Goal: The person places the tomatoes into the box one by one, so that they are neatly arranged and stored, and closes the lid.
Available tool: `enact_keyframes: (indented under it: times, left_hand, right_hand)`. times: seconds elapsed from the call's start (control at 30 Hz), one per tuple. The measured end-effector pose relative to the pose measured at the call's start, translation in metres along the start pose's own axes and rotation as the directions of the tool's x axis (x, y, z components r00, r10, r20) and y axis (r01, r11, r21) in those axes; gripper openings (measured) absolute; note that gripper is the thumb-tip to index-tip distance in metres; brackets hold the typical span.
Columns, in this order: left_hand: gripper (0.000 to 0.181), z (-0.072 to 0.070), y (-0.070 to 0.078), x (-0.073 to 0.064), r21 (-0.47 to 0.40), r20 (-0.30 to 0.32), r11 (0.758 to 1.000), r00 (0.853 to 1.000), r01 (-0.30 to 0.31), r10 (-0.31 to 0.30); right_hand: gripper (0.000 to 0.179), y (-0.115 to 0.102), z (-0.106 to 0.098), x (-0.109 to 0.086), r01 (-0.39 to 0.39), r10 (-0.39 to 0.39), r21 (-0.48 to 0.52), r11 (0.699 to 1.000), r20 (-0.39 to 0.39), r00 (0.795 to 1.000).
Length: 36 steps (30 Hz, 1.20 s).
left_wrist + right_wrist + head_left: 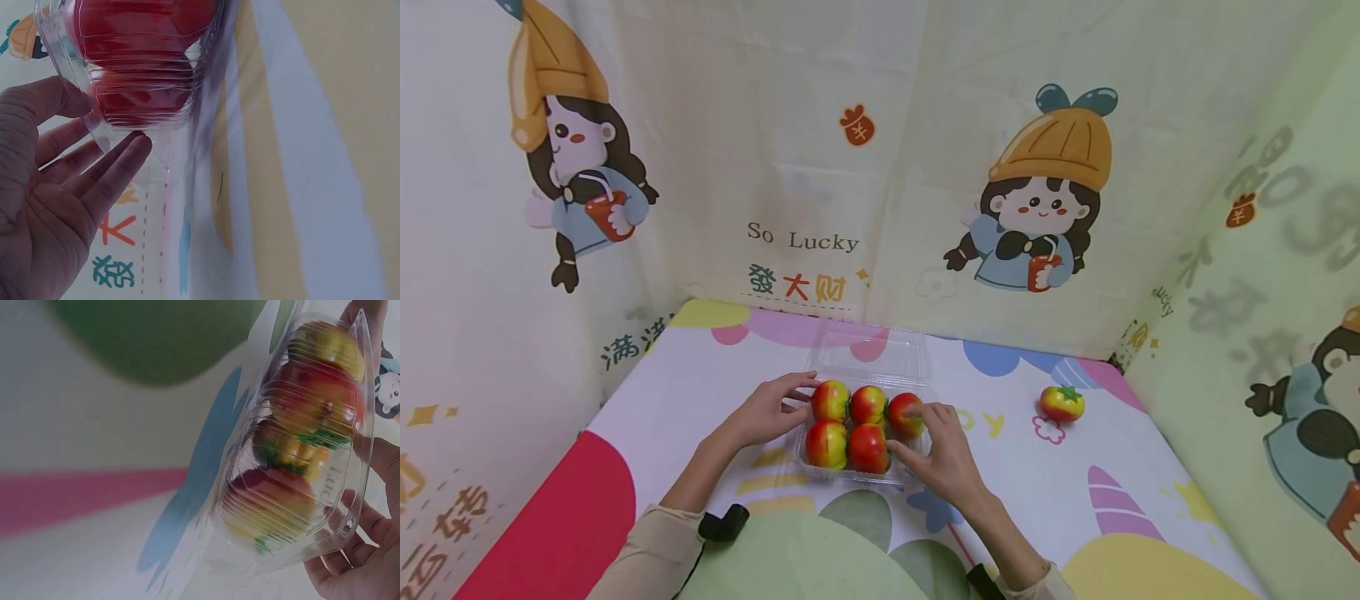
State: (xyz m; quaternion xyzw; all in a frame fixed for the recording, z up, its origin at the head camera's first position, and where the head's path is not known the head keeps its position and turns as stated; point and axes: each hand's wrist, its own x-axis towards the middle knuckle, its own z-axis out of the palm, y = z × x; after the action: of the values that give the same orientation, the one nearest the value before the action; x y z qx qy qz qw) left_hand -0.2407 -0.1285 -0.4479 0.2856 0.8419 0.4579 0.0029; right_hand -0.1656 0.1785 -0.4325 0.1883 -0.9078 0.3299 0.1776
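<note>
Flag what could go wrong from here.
1. The back-right fruit may roll: the front-right spot in the box looks vacant.
2. The right hand is right at that fruit, so pulling away could drag or knock it.
3. The loose fruit sits on the table with nothing around it; a bump might send it rolling.

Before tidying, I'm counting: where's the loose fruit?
In the head view, the loose fruit lies right of the right hand, beside a pink printed flower.
</note>
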Motion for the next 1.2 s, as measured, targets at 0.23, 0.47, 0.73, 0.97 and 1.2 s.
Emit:
enact_keyframes:
  times: [0.23,0.47,0.73,0.97,1.2]
  left_hand:
    - [0.048,0.000,0.000,-0.001,-0.007,0.003,1.000,1.000,0.001,-0.001]
    - [0.049,0.001,-0.001,0.000,0.001,-0.006,1.000,1.000,-0.016,0.016]
    - [0.048,-0.001,0.002,-0.001,-0.006,0.001,1.000,1.000,0.009,-0.009]
    - [0.049,-0.001,0.000,0.000,-0.010,-0.003,1.000,1.000,-0.005,0.005]
    - [0.053,0.000,0.000,-0.001,-0.006,-0.003,1.000,1.000,0.003,-0.003]
  right_hand:
    - [0.047,-0.001,0.000,0.000,-0.006,0.006,0.008,1.000,0.008,1.000]
    - [0.045,0.000,-0.003,0.002,-0.024,0.023,0.025,0.999,0.014,1.000]
    - [0.046,0.001,-0.006,0.003,-0.040,0.040,0.035,0.999,0.015,0.999]
    - [0.046,0.004,-0.009,0.001,-0.036,0.036,0.016,0.999,-0.004,0.999]
    - [0.045,0.007,-0.010,-0.003,-0.018,0.018,-0.006,1.000,-0.024,1.000]
